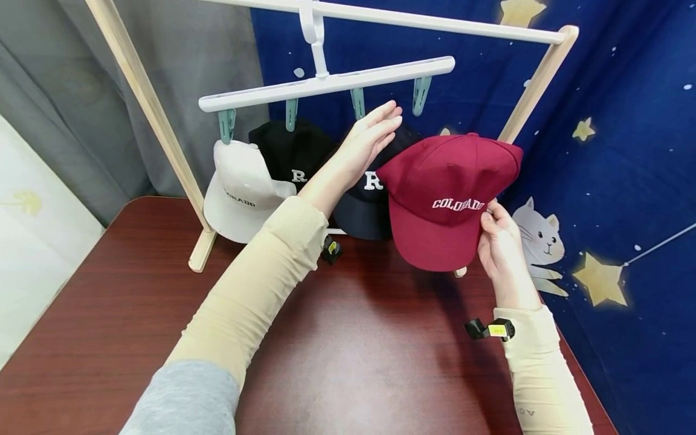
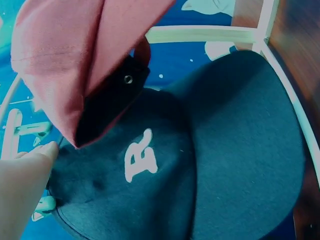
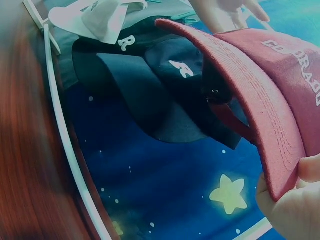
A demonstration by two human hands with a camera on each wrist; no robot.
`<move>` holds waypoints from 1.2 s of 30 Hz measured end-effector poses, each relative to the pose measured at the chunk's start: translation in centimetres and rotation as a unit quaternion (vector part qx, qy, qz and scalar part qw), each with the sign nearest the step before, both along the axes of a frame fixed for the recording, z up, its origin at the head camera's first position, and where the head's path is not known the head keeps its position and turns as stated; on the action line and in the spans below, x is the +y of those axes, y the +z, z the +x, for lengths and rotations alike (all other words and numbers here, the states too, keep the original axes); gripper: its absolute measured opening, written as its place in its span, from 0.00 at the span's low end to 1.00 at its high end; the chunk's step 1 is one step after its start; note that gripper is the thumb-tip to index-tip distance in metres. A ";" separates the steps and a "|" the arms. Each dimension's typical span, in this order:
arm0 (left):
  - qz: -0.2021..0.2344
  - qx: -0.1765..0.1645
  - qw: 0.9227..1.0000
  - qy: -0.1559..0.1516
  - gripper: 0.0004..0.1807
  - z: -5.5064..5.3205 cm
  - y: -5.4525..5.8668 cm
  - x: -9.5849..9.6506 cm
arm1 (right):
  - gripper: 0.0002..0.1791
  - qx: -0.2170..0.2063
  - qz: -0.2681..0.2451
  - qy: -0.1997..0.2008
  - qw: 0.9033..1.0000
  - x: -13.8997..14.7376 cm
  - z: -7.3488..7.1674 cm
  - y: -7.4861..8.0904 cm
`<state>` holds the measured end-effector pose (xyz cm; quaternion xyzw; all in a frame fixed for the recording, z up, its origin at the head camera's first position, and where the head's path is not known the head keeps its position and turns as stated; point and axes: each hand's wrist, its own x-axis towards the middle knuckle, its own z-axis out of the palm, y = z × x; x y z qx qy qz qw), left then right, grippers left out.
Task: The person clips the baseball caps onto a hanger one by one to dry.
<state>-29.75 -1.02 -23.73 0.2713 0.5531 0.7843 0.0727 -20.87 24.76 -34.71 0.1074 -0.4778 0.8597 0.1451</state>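
Note:
My right hand (image 1: 500,248) pinches the brim of a red baseball cap (image 1: 451,175) lettered COLORADO, thumb on the brim's edge in the right wrist view. The cap is held up in front of the rack's right side, below the rightmost clip (image 1: 421,96). My left hand (image 1: 367,142) reaches up with straight fingers beside the third clip (image 1: 357,104), holding nothing. Just behind it hangs a navy cap (image 2: 235,145) with a white R, partly covered by the red one. Farther left, a black cap (image 1: 296,151) with an R and a white cap (image 1: 239,193) hang from clips.
A white hanger bar (image 1: 326,84) with green clips hooks onto the top rail (image 1: 435,23) of a wooden rack. The rack's post (image 1: 152,109) stands at the left on a brown table (image 1: 109,338). Behind are grey and star-patterned blue curtains (image 1: 641,151).

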 end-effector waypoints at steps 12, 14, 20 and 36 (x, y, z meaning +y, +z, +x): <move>-0.007 -0.029 1.000 0.003 0.33 -1.0 1.8 1.9 | 0.16 0.001 -0.015 0.001 1.000 0.2 0.2 -0.1; -0.004 -0.042 0.999 0.003 0.34 -1.2 2.0 2.2 | 0.16 0.003 -0.016 0.001 1.000 0.3 0.2 -0.1; 0.020 -0.087 0.996 0.005 0.36 -1.6 2.5 2.9 | 0.16 0.001 -0.020 0.005 1.000 0.4 0.2 -0.2; 0.038 -0.120 0.992 0.000 0.38 -2.1 2.5 3.1 | 0.15 -0.001 -0.025 0.006 1.000 0.4 0.3 -0.1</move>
